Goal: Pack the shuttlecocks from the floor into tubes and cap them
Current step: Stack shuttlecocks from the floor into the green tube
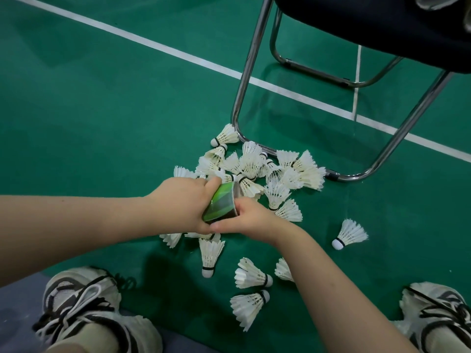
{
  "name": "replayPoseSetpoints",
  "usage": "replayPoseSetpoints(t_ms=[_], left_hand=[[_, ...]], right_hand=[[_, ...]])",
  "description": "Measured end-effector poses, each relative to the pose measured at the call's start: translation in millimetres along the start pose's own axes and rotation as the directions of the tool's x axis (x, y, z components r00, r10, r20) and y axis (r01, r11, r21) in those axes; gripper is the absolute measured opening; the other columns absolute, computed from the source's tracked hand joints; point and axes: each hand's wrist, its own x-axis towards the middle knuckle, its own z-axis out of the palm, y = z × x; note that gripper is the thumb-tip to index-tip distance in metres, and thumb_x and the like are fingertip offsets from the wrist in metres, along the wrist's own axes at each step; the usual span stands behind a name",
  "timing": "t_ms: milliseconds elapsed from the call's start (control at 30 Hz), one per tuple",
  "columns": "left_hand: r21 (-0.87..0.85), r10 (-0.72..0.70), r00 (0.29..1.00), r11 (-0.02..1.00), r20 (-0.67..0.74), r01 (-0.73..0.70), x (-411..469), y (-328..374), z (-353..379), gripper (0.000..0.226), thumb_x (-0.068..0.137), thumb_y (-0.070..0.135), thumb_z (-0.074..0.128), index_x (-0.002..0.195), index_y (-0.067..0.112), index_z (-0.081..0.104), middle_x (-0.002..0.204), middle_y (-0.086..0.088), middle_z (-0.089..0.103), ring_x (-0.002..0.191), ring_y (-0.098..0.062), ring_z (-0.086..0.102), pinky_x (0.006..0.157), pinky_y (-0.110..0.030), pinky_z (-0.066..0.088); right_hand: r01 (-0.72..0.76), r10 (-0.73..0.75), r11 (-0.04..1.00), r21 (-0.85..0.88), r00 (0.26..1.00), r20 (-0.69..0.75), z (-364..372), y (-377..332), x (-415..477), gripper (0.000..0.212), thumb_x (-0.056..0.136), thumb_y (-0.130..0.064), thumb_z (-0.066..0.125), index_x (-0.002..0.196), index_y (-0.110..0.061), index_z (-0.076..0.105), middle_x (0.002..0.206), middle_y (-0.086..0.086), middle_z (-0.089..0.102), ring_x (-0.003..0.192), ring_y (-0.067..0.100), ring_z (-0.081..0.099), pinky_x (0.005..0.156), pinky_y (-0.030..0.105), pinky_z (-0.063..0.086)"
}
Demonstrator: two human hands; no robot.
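A green and black tube is held above the floor, seen nearly end on. My left hand grips it, fingers curled round its left side. My right hand holds its lower right end; whether a cap sits there I cannot tell. Several white feather shuttlecocks lie in a pile just beyond the hands. More lie scattered nearer my feet, among them one standing on its cork and one alone at the right.
A chair with a chrome tube frame and a dark seat stands over the far edge of the pile. White court lines cross the green floor. My two shoes are at the bottom corners.
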Motion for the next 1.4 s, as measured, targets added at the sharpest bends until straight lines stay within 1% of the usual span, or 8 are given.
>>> replayPoseSetpoints(t_ms=[100, 233, 400, 600, 800, 900, 1133, 1400], left_hand=[[0.015, 0.030, 0.999, 0.999, 0.015, -0.030, 0, 5, 5, 0.074, 0.073, 0.065, 0.054, 0.126, 0.019, 0.030, 0.102, 0.002, 0.056, 0.086, -0.019, 0.058, 0.058, -0.028, 0.041], [-0.010, -0.003, 1.000, 1.000, 0.008, 0.003, 3, -1, 8, 0.075, 0.073, 0.064, 0.056, 0.126, 0.019, 0.029, 0.104, 0.002, 0.056, 0.090, -0.020, 0.059, 0.061, -0.030, 0.046], [-0.088, -0.099, 0.995, 0.991, -0.008, 0.098, 2, -25, 10, 0.075, 0.068, 0.067, 0.060, 0.122, 0.023, 0.032, 0.100, 0.005, 0.057, 0.083, -0.017, 0.059, 0.061, -0.031, 0.052], [-0.044, -0.170, 0.985, 0.984, 0.019, 0.170, -2, -40, 16, 0.079, 0.067, 0.073, 0.057, 0.123, 0.024, 0.031, 0.101, 0.005, 0.058, 0.085, -0.017, 0.058, 0.058, -0.028, 0.047], [-0.067, -0.156, 0.987, 0.985, 0.042, 0.158, -3, -40, 20, 0.080, 0.068, 0.069, 0.059, 0.125, 0.021, 0.030, 0.102, 0.003, 0.057, 0.083, -0.018, 0.058, 0.060, -0.030, 0.050], [-0.069, -0.137, 0.989, 0.988, 0.048, 0.140, -2, -38, 20, 0.078, 0.069, 0.067, 0.059, 0.125, 0.021, 0.030, 0.102, 0.003, 0.057, 0.084, -0.018, 0.057, 0.060, -0.030, 0.049], [-0.054, -0.135, 0.989, 0.989, 0.065, 0.139, -4, -38, 21, 0.077, 0.070, 0.067, 0.058, 0.125, 0.021, 0.029, 0.101, 0.003, 0.056, 0.085, -0.019, 0.057, 0.059, -0.029, 0.046], [-0.053, -0.128, 0.988, 0.990, 0.090, 0.133, -1, -31, 23, 0.077, 0.070, 0.068, 0.057, 0.124, 0.021, 0.029, 0.101, 0.003, 0.056, 0.084, -0.018, 0.058, 0.059, -0.030, 0.049]], right_hand=[[-0.037, 0.037, 0.999, -0.034, 0.999, 0.007, 9, 7, 6, 0.025, 0.064, -0.018, 0.066, 0.087, -0.010, 0.064, 0.082, 0.005, 0.062, 0.080, 0.016, 0.057, 0.078, 0.033, 0.049], [0.053, -0.032, 0.996, 0.066, 0.958, -0.285, 22, 21, 15, 0.022, 0.071, -0.033, 0.061, 0.080, -0.015, 0.068, 0.084, 0.011, 0.067, 0.084, 0.027, 0.063, 0.085, 0.044, 0.052], [0.155, -0.011, 0.979, 0.135, 0.697, -0.717, 7, 37, 10, 0.022, 0.094, -0.021, 0.049, 0.080, -0.016, 0.065, 0.074, -0.003, 0.062, 0.067, 0.007, 0.055, 0.061, 0.012, 0.044], [-0.302, 0.200, 0.949, -0.093, 0.801, -0.565, 3, 84, 19, 0.022, 0.091, -0.017, 0.047, 0.105, -0.026, 0.061, 0.090, -0.008, 0.059, 0.069, 0.013, 0.052, 0.062, 0.030, 0.045], [-0.334, 0.157, 0.803, -0.493, 0.917, -0.366, 26, 99, 39, 0.040, 0.091, -0.016, 0.046, 0.130, -0.023, 0.050, 0.139, -0.004, 0.044, 0.128, 0.019, 0.038, 0.104, 0.035, 0.035], [-0.344, 0.153, 0.592, -0.729, 0.936, -0.317, 26, 103, 40, 0.047, 0.092, -0.020, 0.041, 0.138, -0.028, 0.038, 0.149, -0.006, 0.031, 0.130, 0.024, 0.032, 0.102, 0.040, 0.034], [-0.588, 0.069, 0.458, -0.667, 0.771, -0.633, 4, 98, 34, 0.021, 0.089, -0.024, 0.039, 0.102, -0.016, 0.054, 0.085, 0.003, 0.056, 0.087, 0.023, 0.045, 0.077, 0.036, 0.034], [-0.590, 0.066, 0.682, -0.432, 0.638, -0.767, -31, 95, 51, 0.030, 0.090, -0.022, 0.043, 0.117, -0.017, 0.055, 0.114, 0.003, 0.057, 0.102, 0.023, 0.052, 0.082, 0.035, 0.040]])
